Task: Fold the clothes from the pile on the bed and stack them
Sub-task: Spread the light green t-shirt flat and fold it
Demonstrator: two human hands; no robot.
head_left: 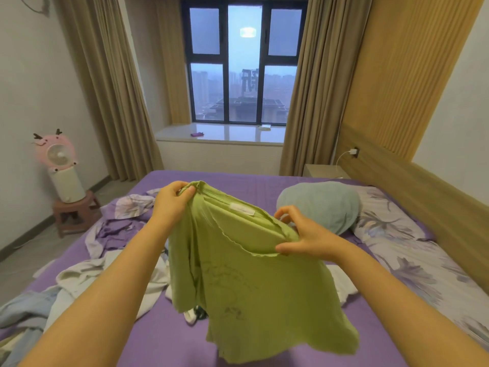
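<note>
The left hand point(173, 198) and right hand point(301, 235) are each closed in a pinch on the neckline of a green shirt point(254, 282), which is held up between them above the purple bed point(164, 337), its hem hanging below the hands.

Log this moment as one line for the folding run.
step: lifting shirt | left hand: grips green shirt shoulder | right hand: pinches its neckline | shirt: unfolded, held above purple bed | pile: unfolded
</note>
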